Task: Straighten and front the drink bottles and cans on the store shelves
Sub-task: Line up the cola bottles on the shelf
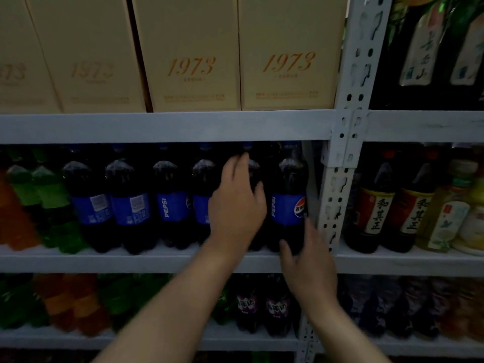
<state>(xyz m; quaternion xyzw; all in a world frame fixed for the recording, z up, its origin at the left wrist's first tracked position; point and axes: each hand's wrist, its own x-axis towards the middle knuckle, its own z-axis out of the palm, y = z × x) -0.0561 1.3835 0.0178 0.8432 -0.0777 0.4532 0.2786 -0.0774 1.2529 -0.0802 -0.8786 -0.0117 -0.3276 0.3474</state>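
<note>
On the middle shelf [167,261], upright Pepsi bottles [172,205] stand in a row, the leftmost two showing back labels. The left hand [237,203] curls round the second bottle [255,169] from the right, straight ahead of it, hiding its label. The right hand [309,265], blurred, seems to cup the end bottle's [288,205] base; that label faces front.
</note>
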